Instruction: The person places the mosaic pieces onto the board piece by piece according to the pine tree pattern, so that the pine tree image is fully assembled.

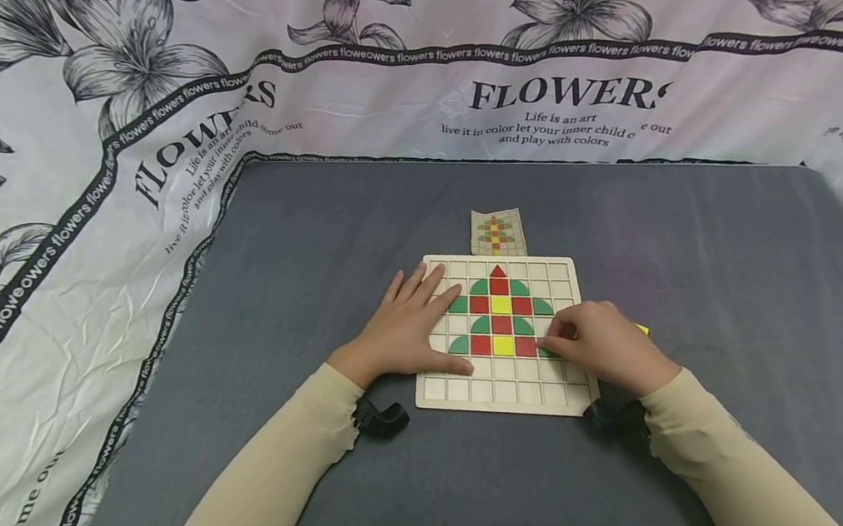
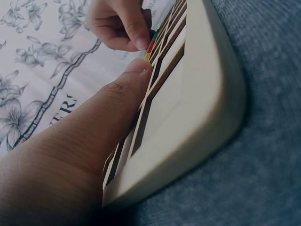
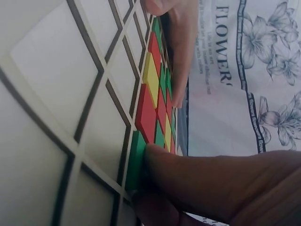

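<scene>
A pale wooden grid board lies on the grey table, with red, yellow and green pieces set in its cells as a stepped, tree-like figure. A red triangle tops the figure. My left hand rests spread over the board's left side, its thumb along the lower left cells. At the figure's lower right corner, my right hand pinches a green quarter-round piece between thumb and finger. That piece sits at a cell beside a red square; the fingers partly hide it in the head view.
Behind the board's far edge lies a small pattern card showing a similar coloured figure. A yellow bit peeks out beyond the right hand, mostly hidden. Flower-printed cloth borders the grey table top at the back and left.
</scene>
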### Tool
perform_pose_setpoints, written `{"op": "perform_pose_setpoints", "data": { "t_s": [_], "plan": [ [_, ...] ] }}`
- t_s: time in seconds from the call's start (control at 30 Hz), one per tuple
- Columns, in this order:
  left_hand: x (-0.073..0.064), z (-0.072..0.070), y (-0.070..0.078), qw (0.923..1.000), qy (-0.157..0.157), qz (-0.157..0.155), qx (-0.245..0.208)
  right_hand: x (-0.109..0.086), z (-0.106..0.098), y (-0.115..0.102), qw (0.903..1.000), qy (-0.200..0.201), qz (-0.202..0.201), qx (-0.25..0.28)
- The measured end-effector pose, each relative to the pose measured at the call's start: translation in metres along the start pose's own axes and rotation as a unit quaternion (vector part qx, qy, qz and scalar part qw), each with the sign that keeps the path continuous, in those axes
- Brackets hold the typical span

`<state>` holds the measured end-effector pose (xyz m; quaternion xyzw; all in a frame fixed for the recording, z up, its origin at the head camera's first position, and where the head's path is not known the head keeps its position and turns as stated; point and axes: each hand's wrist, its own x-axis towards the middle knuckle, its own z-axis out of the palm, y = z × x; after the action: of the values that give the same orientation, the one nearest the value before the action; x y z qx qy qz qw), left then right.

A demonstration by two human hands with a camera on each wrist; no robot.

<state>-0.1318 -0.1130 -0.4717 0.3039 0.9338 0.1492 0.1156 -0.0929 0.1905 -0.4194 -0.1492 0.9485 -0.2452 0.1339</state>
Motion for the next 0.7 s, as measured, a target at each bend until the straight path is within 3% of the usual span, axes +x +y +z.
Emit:
{"op": "perform_pose_setpoints", "data": {
  "t_s": [0.27,0.47,0.7],
  "plan": [
    [-0.001,-0.001,0.000,1.0000,0.003,0.000,-0.001,-0.004,-0.014,0.001,0.9999,-0.009,-0.007,0.001],
    [-0.001,-0.001,0.000,1.0000,0.006,0.003,-0.002,-0.010,-0.033,0.013,0.9999,0.007,0.006,-0.008],
    [-0.001,0.000,0.000,0.9999,0.006,0.007,-0.004,-0.020,-0.048,0.028,0.9998,-0.003,0.012,-0.016]
  ]
}}
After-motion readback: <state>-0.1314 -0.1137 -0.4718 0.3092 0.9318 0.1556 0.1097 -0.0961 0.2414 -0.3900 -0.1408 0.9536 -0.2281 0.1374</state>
